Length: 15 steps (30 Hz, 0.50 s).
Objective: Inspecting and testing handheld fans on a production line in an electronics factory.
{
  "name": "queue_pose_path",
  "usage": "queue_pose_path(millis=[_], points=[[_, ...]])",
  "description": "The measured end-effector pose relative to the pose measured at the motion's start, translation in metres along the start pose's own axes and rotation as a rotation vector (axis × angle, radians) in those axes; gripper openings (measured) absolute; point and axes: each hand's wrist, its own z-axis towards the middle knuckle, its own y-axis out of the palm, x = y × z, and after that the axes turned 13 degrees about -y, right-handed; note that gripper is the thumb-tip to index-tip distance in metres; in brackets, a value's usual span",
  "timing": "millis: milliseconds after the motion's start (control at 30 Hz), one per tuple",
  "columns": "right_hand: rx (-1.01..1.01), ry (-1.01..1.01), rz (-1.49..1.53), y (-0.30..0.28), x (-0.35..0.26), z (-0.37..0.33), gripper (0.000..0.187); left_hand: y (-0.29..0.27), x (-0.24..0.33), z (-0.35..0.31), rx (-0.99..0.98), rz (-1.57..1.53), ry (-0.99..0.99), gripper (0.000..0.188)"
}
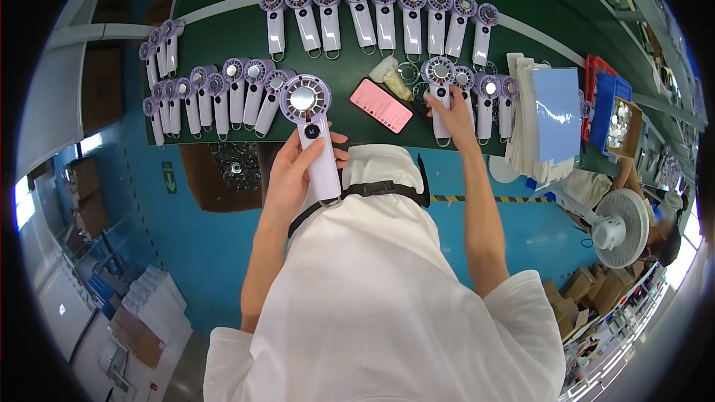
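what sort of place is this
Probably a factory workshop, at an assembly or checking station: many matching lilac fans lie in rows on a green bench, cardboard boxes are piled at lower right, and striped tape marks the blue floor.

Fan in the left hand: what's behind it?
Left hand, fingers showing past the fan; green table behind its round head. Whatever the fan covers can't be seen.

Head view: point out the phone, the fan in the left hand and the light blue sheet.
Phone [381,106]: head view, on its lit pink screen.
Fan [313,132] in the left hand [289,170]: head view, on the round dark display.
Light blue sheet [557,115]: head view, middle of its face.
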Motion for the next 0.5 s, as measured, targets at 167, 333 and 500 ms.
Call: queue_pose_path(millis=[167,333,500], points=[[-0.101,0.056,0.302,-0.007,0.001,-0.009,0.04,0.005,0.005,-0.001,-0.03,-0.049,-0.004,0.034],[-0.1,0.063,0.308,-0.02,0.012,-0.011,0.049,0.012,0.008,0.004,-0.081,-0.04,-0.025,0.032],[-0.113,0.055,0.274,-0.02,0.014,-0.007,0.048,0.013,0.007,0.004,-0.088,-0.037,-0.025,0.032]])
